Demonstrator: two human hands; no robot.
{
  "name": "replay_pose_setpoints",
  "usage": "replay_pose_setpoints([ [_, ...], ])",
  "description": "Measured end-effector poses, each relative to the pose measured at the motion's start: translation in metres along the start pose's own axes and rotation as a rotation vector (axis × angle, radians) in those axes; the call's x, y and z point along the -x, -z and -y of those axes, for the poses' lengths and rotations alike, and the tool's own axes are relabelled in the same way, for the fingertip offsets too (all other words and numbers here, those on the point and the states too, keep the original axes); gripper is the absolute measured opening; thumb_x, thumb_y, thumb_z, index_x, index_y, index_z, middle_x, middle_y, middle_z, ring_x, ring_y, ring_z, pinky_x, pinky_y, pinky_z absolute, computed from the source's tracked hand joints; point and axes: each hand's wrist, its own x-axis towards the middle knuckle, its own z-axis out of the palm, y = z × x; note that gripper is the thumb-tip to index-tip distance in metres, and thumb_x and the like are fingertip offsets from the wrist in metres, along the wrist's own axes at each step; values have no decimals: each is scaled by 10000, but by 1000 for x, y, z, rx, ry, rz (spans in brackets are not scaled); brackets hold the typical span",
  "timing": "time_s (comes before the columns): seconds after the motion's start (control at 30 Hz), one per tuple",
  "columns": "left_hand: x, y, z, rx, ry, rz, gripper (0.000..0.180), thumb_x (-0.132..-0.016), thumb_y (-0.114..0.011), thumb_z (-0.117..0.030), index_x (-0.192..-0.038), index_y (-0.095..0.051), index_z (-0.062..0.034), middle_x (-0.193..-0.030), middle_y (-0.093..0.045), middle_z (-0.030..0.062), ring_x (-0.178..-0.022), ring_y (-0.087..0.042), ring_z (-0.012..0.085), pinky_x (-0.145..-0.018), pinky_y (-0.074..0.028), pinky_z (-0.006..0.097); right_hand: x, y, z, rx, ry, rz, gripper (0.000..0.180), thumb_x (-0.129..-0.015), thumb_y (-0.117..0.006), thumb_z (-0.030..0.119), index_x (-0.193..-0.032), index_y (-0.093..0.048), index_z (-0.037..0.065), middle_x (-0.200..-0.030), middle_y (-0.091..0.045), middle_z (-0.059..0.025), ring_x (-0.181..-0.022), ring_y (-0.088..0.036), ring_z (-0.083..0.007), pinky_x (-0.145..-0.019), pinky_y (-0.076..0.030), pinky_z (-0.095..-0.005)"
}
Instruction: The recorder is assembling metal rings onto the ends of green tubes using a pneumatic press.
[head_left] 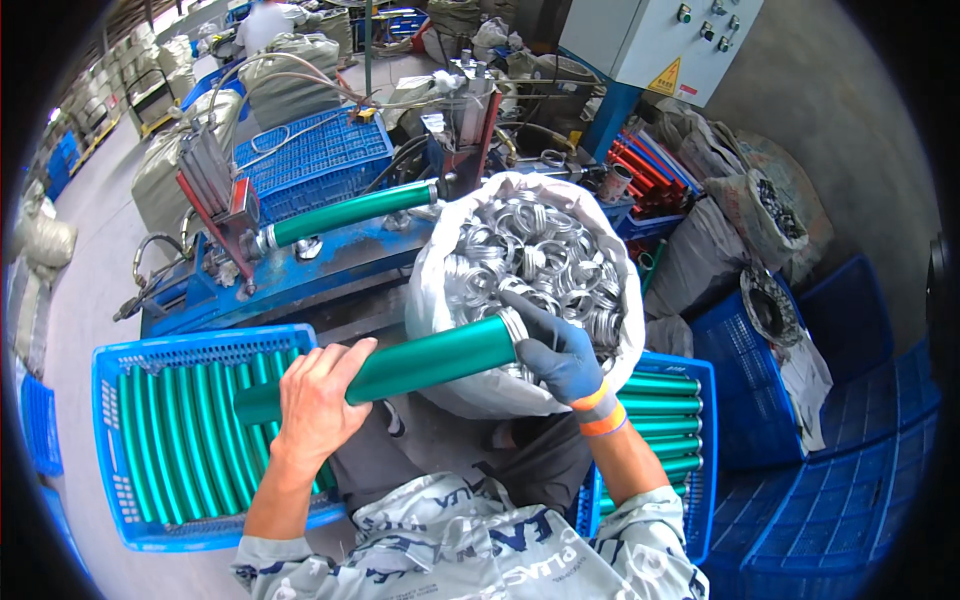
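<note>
A shiny green metal tube [440, 358] lies tilted in front of me, its right end higher. My bare left hand [318, 400] wraps round it left of the middle. At the right end my right hand [562, 360], in a blue-grey glove with an orange cuff, grips a silver metal ring [514, 325] seated against the tube's end. Parts of the gloved fingers are hidden behind the ring. Just beyond stands a white woven sack [428, 300] filled with loose silver rings [540, 258].
Green tubes fill a blue crate [105, 420] at left and another blue crate [708, 440] at right. Behind, a blue machine bench [330, 285] holds another green tube [350, 215] between two upright units. A grey control box [640, 45] hangs at upper right.
</note>
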Motion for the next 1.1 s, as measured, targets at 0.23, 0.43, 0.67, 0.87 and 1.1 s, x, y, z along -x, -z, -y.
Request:
replay_pose_setpoints([
  [0.23, 6, 5, 4, 23, 0, 3, 715, -696, -871, -61, -1405, -779, -75, -1093, -790, 124, -994, -750, 368, -885, -584, 489, 2, -8, -1, 75, 113, -9, 749, -1076, -800, -17, -1767, -512, -11, -1527, -710, -74, -1361, -649, -134, -1184, -525, -322],
  [0.43, 8, 5, 2, -25, 6, 74, 699, -716, -873, -68, -1409, -783, -78, -1093, -791, 118, -990, -745, 360, -880, -576, 479, -9, -3, 7, 156, -147, -12, 725, -1082, -788, -14, -1762, -538, 13, -1507, -720, -45, -1340, -654, -110, -1181, -525, -307],
  [0.67, 13, 5, 11, -19, -7, -10, 670, -726, -875, -76, -1391, -792, -93, -1100, -786, 124, -991, -749, 368, -885, -578, 488, 2, -18, -2, -1, -9, 40, 748, -1095, -726, -32, -1792, -454, -35, -1678, -633, -94, -1500, -598, -168, -1266, -478, -361],
  [0.87, 19, 6, 24, 24, 50, -14, 733, -678, -889, -95, -1402, -778, -114, -1096, -760, 130, -1020, -745, 395, -900, -599, 506, -1, -7, -27, -433, 131, 3, 1021, -1045, -887, 385, -1828, -357, -1, -1667, -653, -177, -1353, -750, -254, -1084, -660, -415],
  [1.1, 20, 5, 28, 152, 83, -62, 707, -668, -846, -27, -1369, -761, -67, -1092, -785, 162, -987, -789, 393, -901, -635, 471, 14, -14, -53, -996, -57, 33, 1014, -1157, -668, 621, -1856, -234, 28, -1713, -561, -345, -1299, -801, -400, -930, -764, -457],
])
